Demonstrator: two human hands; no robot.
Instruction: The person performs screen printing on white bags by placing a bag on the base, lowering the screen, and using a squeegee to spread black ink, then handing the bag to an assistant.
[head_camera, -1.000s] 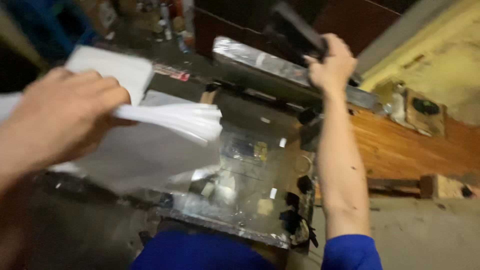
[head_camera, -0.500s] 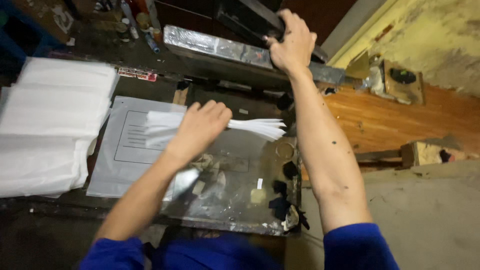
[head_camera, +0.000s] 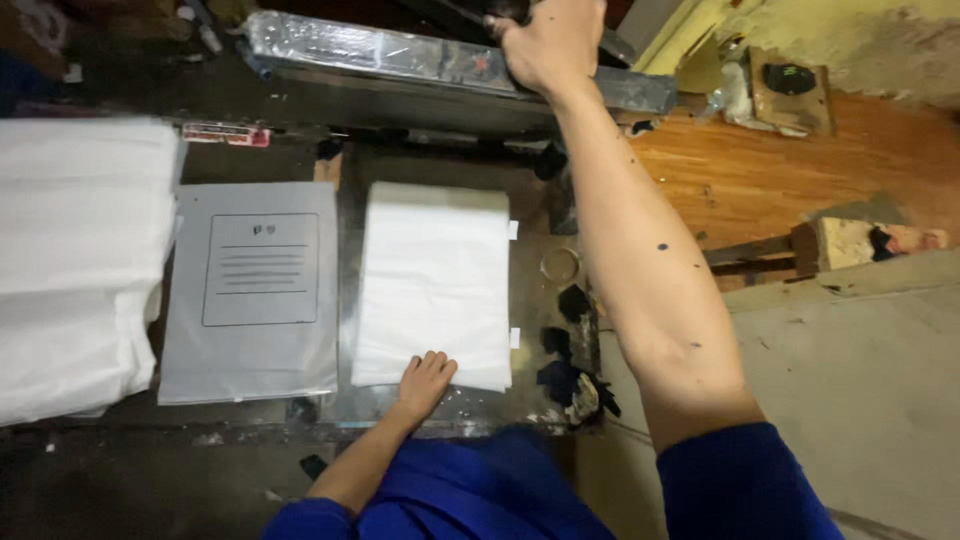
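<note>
Pressing flat on the near edge of a blank white bag (head_camera: 435, 285) lying on the metal press bed (head_camera: 530, 290), the left hand (head_camera: 424, 382) rests open while the right hand (head_camera: 548, 42) grips the raised frame (head_camera: 400, 58) above, beside a printed bag (head_camera: 255, 290).

Far left on the counter (head_camera: 250, 420): thick stack of white sheets (head_camera: 75, 260), and just beside it a grey sheet with a printed black frame and lines (head_camera: 255, 290). Right of the work area: a small metal ring (head_camera: 560, 264) and dark ink-stained rags (head_camera: 575, 375). Further right, an orange wooden board (head_camera: 770, 175) with a small wood block (head_camera: 845, 242) near its edge.
</note>
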